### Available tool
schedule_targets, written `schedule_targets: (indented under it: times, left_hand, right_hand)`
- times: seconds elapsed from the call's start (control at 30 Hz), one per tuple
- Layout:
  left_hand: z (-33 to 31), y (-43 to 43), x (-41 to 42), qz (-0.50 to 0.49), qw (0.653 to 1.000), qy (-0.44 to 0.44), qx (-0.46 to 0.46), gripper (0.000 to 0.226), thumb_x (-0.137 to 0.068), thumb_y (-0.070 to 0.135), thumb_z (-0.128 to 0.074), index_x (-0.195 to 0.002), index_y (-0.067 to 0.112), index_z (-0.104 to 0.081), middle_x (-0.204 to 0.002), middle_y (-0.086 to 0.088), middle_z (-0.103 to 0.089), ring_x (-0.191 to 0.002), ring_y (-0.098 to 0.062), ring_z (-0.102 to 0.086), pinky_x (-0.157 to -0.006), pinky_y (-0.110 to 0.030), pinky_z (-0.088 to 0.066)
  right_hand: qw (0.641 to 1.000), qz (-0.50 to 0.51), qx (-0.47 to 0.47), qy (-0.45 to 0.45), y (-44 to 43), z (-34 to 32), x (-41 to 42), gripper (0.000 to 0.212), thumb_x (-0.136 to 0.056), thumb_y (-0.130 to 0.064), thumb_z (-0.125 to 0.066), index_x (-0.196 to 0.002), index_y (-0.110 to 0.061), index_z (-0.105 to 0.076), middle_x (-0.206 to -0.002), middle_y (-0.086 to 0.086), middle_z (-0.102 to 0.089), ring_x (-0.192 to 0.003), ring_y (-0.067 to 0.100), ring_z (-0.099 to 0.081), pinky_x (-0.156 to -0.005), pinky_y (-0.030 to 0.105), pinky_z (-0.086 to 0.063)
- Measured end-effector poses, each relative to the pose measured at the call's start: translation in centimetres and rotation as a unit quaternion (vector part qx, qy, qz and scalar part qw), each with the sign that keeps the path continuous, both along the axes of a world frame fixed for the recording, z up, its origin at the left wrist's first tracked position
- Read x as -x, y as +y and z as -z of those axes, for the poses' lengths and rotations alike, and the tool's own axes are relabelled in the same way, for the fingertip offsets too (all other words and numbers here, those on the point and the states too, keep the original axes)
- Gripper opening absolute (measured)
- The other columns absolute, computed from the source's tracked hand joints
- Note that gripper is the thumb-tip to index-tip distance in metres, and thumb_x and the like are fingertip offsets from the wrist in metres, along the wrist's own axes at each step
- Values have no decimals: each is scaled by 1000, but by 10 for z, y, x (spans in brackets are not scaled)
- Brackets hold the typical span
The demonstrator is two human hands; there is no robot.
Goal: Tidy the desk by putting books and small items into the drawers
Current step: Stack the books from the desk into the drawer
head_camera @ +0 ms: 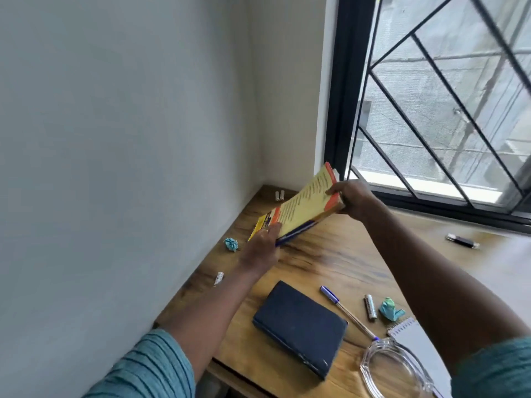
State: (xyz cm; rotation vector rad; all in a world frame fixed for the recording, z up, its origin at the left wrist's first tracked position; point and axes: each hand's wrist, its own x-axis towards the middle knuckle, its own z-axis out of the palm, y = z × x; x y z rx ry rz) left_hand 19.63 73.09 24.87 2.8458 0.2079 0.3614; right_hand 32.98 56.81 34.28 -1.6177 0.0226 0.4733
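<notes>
Both your hands grip the yellow, orange-edged paperback book [298, 205], left hand [263, 248] low, right hand [355, 198] high; its print is unreadable.

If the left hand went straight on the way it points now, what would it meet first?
The yellow book, which the left hand grips; beyond it, likely the right hand holding the far end, though depth is unclear.

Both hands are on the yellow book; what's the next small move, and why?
Probably draw the yellow, orange-edged book back toward the wooden desk's near edge: the left hand and right hand grip it tilted, far end raised, and no open drawer shows in view.
</notes>
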Motion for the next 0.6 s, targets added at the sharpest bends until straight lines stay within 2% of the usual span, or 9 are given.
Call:
schedule_targets:
  times: [0.07,0.2,0.3,0.37,0.4,0.47,0.53,0.6]
  left_hand:
    - [-27,-11,1,-26,994,-85,58,57,-91,19,-58,-142,10,-36,-125,-15,-61,-109,-31,-63,-86,-36,-54]
    - [-75,-31,17,-35,967,-216,129,47,-89,10,-57,-134,8,-46,-115,-15,-68,-102,-32,-66,-85,-33,-53]
    - [-102,-39,45,-37,945,-275,171,29,-94,11,-54,-122,4,-55,-110,-17,-70,-100,-32,-68,-81,-33,-54]
    - [-117,-38,66,-50,927,-308,208,24,-93,14,-57,-113,2,-59,-105,-20,-71,-95,-36,-68,-76,-39,-57]
    - [-124,-35,80,-55,916,-322,234,24,-92,16,-59,-110,1,-61,-103,-21,-71,-93,-36,-69,-74,-40,-57]
    - [-140,-32,112,-60,893,-334,294,26,-90,18,-63,-107,-1,-63,-100,-20,-71,-91,-33,-68,-73,-32,-54]
    - [-150,-33,144,-57,874,-328,354,26,-87,19,-66,-105,0,-65,-99,-17,-71,-89,-29,-65,-74,-31,-50]
    - [-157,-35,180,-19,844,-317,433,22,-85,16,-68,-104,5,-67,-99,-15,-72,-88,-28,-66,-79,-41,-54]
  right_hand:
    - [997,30,-25,-62,6,-40,16,16,-77,11,-56,-66,0,-51,-87,23,-55,-68,34,-59,-65,48,-56]
    - [983,74,-41,-165,7,-102,60,18,-67,6,-61,-54,-5,-53,-70,18,-59,-72,38,-64,-73,57,-56]
    - [965,102,-40,-238,5,-137,107,12,-56,-8,-64,-48,-9,-56,-60,13,-59,-65,32,-69,-62,52,-59]
    - [956,86,-62,-273,7,-156,138,14,-65,-13,-64,-53,-9,-56,-59,11,-58,-48,20,-63,-52,36,-58]
    - [953,64,-75,-287,9,-164,155,18,-71,-16,-63,-56,-9,-56,-59,11,-59,-45,20,-60,-52,32,-56]
    - [952,9,-124,-280,9,-172,185,24,-83,-25,-59,-64,-11,-57,-54,8,-60,-45,20,-55,-52,28,-50]
    - [949,-2,-111,-294,-1,-162,202,26,-90,-33,-57,-82,-8,-62,-62,5,-61,-53,16,-56,-53,26,-47]
    - [945,60,-62,-316,-23,-134,220,41,-82,-45,-63,-100,-8,-61,-82,6,-65,-73,20,-63,-65,34,-52]
